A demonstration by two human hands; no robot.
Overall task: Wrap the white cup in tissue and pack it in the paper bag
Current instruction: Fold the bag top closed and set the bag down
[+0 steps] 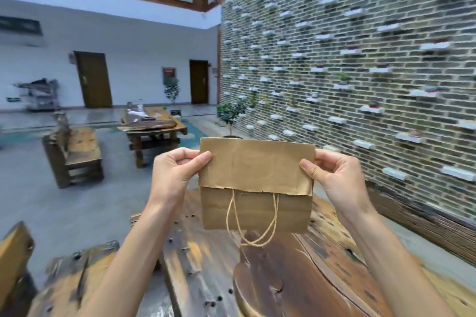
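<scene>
Rough wooden worktop (pixel 296 278) right under the camera, dark knotty slab with nail holes, blurry at the edges. Paper bag (pixel 256 185) held up in the air above it, not touching the wood. Folded flat, top part turned down over the front so a ragged flap edge runs across the middle. Two twine handles (pixel 253 221) dangling out from under that flap, looping down past the bag's lower edge.

Left hand (pixel 175 172) pinching the bag's upper left edge, thumb on the front, other fingers (pixel 180 156) curled behind. Right hand (pixel 334 175) doing the same on the upper right edge, thumb flat on the paper. Both clamped on the bag, forearms bare.

No telling if anything sits inside; looks flat, though.

Behind: grey brick wall (pixel 347 59) on the right, dotted with small white shelves holding tiny pots. Second wooden table (pixel 154 123) farther back with a bench (pixel 74 152) beside it, well apart from the hands. Small potted tree (pixel 230 113) just past the bag's top edge, another by the far wall between two brown doors (pixel 94 80).
</scene>
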